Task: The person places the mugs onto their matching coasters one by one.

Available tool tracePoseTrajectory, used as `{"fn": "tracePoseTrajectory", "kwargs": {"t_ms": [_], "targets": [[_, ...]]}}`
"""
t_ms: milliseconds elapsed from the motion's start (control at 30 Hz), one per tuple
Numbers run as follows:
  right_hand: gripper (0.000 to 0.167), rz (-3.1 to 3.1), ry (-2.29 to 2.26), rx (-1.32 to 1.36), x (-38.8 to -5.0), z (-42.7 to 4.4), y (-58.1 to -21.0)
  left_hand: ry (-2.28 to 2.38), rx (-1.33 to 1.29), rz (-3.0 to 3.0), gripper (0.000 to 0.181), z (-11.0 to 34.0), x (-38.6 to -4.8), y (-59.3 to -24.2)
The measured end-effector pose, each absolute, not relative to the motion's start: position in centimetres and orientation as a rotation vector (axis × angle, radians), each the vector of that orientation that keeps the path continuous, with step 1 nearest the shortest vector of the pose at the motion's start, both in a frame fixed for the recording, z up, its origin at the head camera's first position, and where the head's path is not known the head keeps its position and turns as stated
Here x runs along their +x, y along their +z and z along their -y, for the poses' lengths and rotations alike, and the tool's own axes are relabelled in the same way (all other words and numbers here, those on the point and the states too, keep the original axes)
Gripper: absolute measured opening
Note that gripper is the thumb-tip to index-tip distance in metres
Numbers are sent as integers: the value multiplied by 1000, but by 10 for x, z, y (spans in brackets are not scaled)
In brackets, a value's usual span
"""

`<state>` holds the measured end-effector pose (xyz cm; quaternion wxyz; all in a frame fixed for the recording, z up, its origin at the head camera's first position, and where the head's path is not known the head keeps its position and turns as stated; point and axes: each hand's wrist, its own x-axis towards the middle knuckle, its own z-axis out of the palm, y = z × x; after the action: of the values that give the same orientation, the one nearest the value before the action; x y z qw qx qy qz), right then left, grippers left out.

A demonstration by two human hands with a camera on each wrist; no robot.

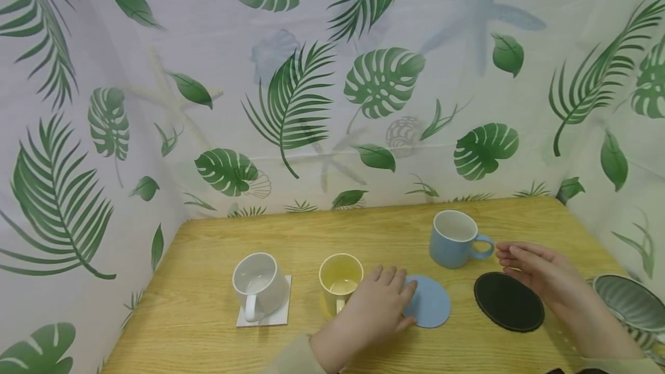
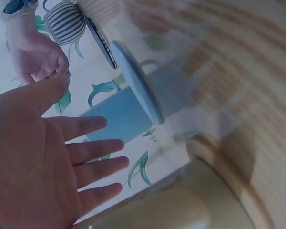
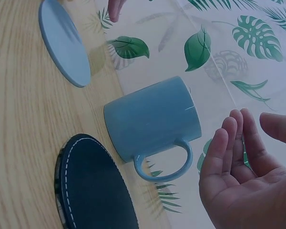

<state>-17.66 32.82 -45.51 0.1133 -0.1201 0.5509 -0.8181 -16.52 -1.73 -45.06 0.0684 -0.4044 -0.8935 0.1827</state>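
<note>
Right now, by my judgement, I am at the reach for the blue mug [image 1: 451, 247], which stands straight on the table [image 1: 171, 305], far and to the right, with its handle pointing right toward me. My right hand [image 1: 545, 276] is just beside that handle, its fingers softly curved, the thumb well away from them, and nothing between them. My left hand [image 1: 381, 307] is empty too, fingers straight and spread, between the yellow mug [image 1: 339, 279] and the blue coaster [image 1: 432, 305]; in the head view I cannot tell whether it touches either one. That blue coaster lies bare, nearer than the blue mug and to its left, while the black coaster [image 1: 509, 302] lies bare near my right hand. Over on the left, the white mug [image 1: 262, 290] sits on a white square coaster [image 1: 280, 316], and a striped mug [image 1: 631, 310] is at the far right edge of my view. As I see it, the next move calls for a small shift left, then closing my right fingers and thumb on the blue handle, keeping the mug upright
</note>
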Motion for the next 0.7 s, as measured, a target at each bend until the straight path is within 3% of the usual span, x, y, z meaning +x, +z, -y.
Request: {"fn": "tracePoseTrajectory", "kwargs": {"t_ms": [700], "targets": [[50,-1454,-2441,-352,-182,-342,-466,642,-1076,2866,77,3,-167,-469]]}}
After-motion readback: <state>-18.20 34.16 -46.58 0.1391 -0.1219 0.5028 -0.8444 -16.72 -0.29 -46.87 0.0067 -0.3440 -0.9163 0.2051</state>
